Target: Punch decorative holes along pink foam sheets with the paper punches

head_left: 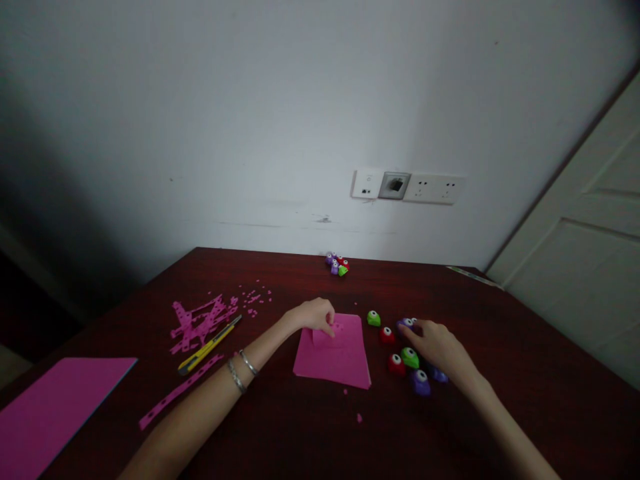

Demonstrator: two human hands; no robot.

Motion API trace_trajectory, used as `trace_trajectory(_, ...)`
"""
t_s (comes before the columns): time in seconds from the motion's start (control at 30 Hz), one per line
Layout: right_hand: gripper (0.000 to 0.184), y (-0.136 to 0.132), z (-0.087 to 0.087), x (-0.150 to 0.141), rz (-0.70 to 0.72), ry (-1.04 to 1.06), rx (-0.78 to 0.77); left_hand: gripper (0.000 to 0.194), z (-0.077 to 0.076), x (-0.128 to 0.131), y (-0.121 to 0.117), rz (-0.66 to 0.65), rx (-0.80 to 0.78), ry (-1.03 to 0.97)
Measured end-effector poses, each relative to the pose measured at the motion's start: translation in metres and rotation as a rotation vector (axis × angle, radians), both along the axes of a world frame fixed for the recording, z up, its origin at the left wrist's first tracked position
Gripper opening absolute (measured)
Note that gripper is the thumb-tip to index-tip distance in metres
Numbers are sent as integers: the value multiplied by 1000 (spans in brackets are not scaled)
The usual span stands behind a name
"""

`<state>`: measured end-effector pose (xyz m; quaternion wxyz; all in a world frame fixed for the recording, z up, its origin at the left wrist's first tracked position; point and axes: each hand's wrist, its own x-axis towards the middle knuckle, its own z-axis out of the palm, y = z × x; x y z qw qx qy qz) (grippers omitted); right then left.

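Observation:
My left hand [316, 315], with two silver bangles on its wrist, is closed in a pinch on a small piece of pink paper [323, 339]. That piece lies over a stack of pink paper squares [333, 367]. To the right, the fingers of my right hand [435, 341] are closed around a purple eye-shaped paper punch [405, 323]. Around that hand sit more punches: a green punch [373, 319], a red punch [387, 335], another red one, another green one [410, 358] and a purple punch [421, 383]. One purple punch is partly hidden beneath my right hand.
Pink paper strips [193, 327] and tiny cut-outs [253, 298] litter the left side, beside a yellow utility knife [210, 345]. A large pink sheet [60, 400] lies at the near left. Several more punches [336, 264] stand near the wall [275, 133].

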<state>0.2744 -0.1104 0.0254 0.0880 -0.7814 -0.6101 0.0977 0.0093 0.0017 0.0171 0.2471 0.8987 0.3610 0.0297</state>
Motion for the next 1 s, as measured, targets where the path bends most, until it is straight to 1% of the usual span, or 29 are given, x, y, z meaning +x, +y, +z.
trace_trajectory(0.13, 43, 1, -3, -4, -7, -37, -37, 17, 5, 1, -5, -23, 54, 11)
trace_trajectory(0.27, 44, 1, -6, -5, -27, -75, -76, 14, 4, 3, -5, -76, 34, 0)
trace_trajectory(0.53, 42, 1, -6, -6, -71, -109, -120, 16, 0, 4, -3, -98, -6, -17)
trace_trajectory(0.63, 44, 0, -5, -6, -80, -106, -111, 18, 0, 4, -3, -94, -4, -13)
trace_trajectory(0.77, 44, -1, -5, -6, -98, -114, -87, 30, 0, 3, -3, -77, 30, 10)
trace_trajectory(0.87, 45, -1, -5, -4, -92, -97, -82, 39, 4, 3, -6, -66, 59, 34)
trace_trajectory(0.93, 47, -1, -3, -2, -94, -72, -70, 41, 8, 4, -9, -79, 63, 2)
trace_trajectory(1.0, 49, -1, 1, 3, -112, -40, -48, 36, 11, 4, -8, -105, 39, -83)
